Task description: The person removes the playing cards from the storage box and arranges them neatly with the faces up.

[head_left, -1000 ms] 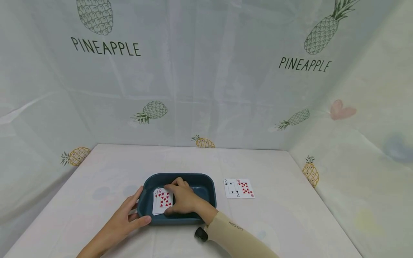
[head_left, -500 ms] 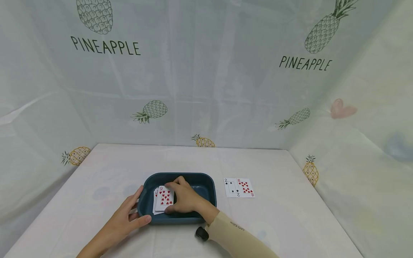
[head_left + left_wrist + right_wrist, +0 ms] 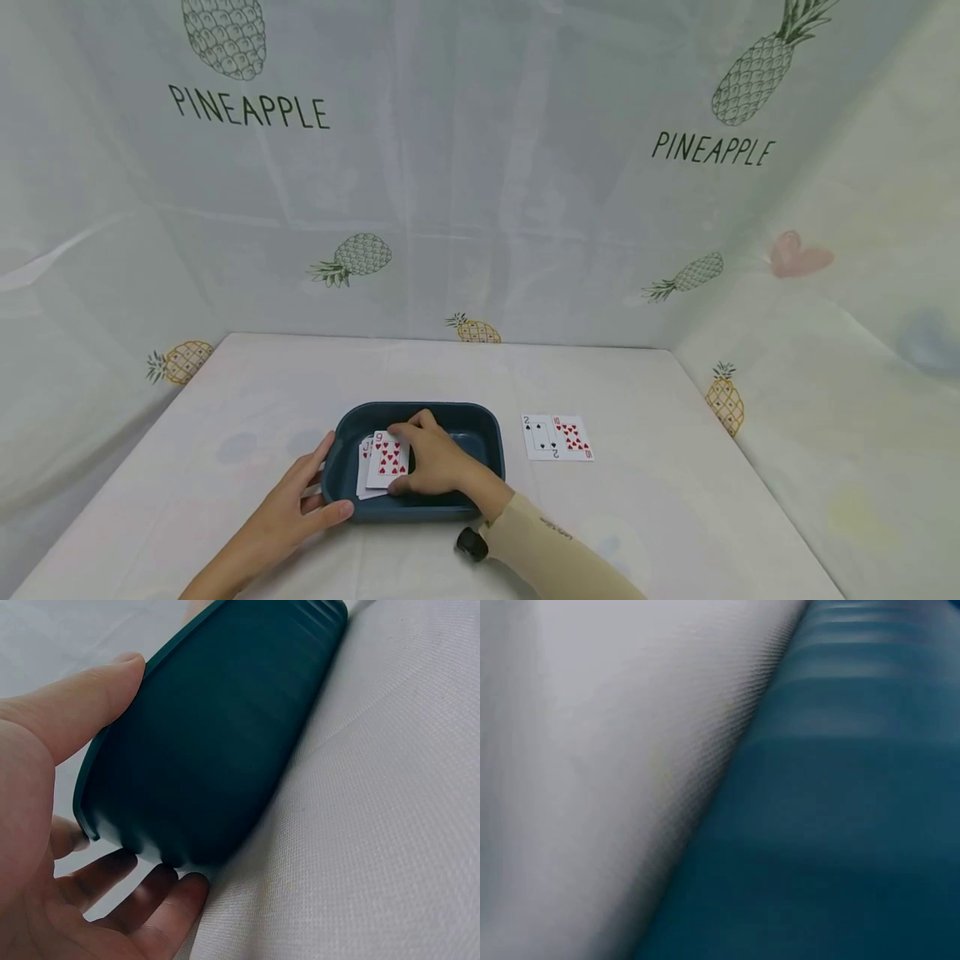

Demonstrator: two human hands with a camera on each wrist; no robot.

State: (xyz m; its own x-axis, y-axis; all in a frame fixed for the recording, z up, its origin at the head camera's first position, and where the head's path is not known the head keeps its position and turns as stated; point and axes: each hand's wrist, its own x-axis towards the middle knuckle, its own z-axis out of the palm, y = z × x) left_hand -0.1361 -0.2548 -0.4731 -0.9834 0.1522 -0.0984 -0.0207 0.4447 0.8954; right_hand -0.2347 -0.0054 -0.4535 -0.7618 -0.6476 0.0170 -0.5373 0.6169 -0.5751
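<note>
My right hand reaches into a dark blue tray and grips a nine of hearts by its right side, thumb at the near corner and fingers at the far one. Under that card, other playing cards show along the left edge; how many I cannot tell. My left hand holds the tray's left end. In the left wrist view its thumb presses the rim and its fingertips touch the end wall. The right wrist view shows only the tray's side and cloth, not the hand.
To the right of the tray, a two of spades and a ten of hearts lie overlapped on the white-covered table. Pineapple-printed curtains stand at the back and sides. A black round device sits at the right wrist.
The nine of hearts has slid a little to the right in my right hand, baring more of the cards beneath at the left. The left hand and tray stay put.
</note>
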